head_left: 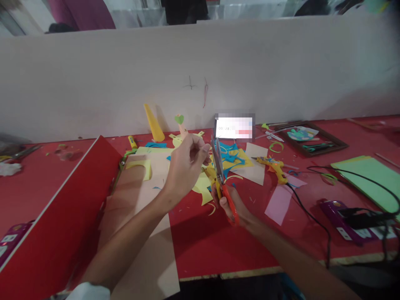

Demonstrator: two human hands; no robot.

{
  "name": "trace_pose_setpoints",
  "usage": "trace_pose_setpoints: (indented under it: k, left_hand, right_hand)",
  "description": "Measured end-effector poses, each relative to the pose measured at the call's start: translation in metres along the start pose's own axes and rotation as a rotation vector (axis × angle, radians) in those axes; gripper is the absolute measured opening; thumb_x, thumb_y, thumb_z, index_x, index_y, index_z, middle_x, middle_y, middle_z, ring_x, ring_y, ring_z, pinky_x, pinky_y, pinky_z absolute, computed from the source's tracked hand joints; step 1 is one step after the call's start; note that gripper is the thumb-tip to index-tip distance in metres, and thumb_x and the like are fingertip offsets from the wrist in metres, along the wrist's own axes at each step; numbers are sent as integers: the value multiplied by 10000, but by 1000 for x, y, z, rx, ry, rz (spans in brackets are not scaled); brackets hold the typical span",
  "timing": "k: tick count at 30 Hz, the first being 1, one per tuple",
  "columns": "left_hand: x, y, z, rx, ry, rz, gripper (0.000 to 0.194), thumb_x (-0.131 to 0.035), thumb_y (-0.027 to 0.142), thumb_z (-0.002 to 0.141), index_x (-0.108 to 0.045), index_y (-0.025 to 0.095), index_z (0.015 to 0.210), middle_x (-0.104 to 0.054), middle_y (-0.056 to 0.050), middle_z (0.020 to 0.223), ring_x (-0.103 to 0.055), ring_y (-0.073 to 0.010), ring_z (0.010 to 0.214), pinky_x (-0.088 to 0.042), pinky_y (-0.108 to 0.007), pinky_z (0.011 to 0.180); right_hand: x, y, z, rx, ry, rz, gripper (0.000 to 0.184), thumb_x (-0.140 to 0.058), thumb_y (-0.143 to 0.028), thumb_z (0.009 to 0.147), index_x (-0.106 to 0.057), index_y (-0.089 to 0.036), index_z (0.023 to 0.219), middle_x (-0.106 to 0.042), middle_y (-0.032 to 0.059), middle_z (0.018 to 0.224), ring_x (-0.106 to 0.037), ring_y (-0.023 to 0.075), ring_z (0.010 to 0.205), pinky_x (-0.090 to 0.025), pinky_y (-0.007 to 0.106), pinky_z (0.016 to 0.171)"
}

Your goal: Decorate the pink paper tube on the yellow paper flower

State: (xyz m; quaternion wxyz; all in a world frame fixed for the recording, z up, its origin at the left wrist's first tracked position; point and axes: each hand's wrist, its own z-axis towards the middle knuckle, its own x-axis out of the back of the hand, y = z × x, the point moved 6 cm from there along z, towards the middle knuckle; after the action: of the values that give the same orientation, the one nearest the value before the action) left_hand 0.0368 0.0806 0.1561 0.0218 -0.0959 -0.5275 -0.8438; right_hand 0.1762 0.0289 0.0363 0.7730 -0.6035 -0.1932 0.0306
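My right hand (233, 204) grips a pair of scissors (218, 164) by the orange handles, with the metal blades pointing up and nearly together. Left of the blades, my left hand (187, 164) is closed in a pinch, thumb against fingertips; whatever it holds is too small to make out. Beneath and behind both hands lie blue paper scraps (233, 158) and yellow paper scraps (203, 187). A rolled paper piece with a green heart (179, 119) stands just behind my left hand, partly hidden by it.
A yellow cone (154, 123) and a lit phone (234, 126) stand by the white partition (125, 75). To the right are a yellow glue gun (275, 166) with its cable, pink paper (278, 204), a purple power strip (346, 221) and green sheets (371, 179). A red divider (68, 208) rises at left.
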Motion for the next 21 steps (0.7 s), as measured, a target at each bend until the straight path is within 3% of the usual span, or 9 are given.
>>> trace_pose_setpoints:
  k: [9, 14, 21]
  left_hand:
    - [-15, 1, -8, -103, -87, 309, 238, -520, 263, 1035, -538, 192, 809, -477, 41, 671, -372, -91, 592, -333, -254, 568]
    - [-9, 8, -5, -154, -76, 307, 164, -556, 228, 1005, -634, 187, 866, -604, 4, 756, -493, -95, 658, -403, -240, 606]
    - [1, 4, -2, 22, -20, 40, 135, -648, 257, 938, -674, 174, 835, -673, -12, 719, -638, -103, 607, -551, -223, 598]
  right_hand:
    - [0, 14, 1, 46, 7, 53, 691, -343, -899, 878, -496, -226, 856, -549, 22, 768, -446, 142, 615, -364, 300, 556]
    - [1, 15, 1, 52, 25, 55, 650, -351, -858, 912, -493, -226, 865, -522, 15, 746, -447, 144, 614, -365, 298, 548]
    - [2, 18, 1, 64, 49, 59, 659, -365, -865, 905, -497, -224, 830, -494, -7, 700, -429, 129, 575, -349, 290, 534]
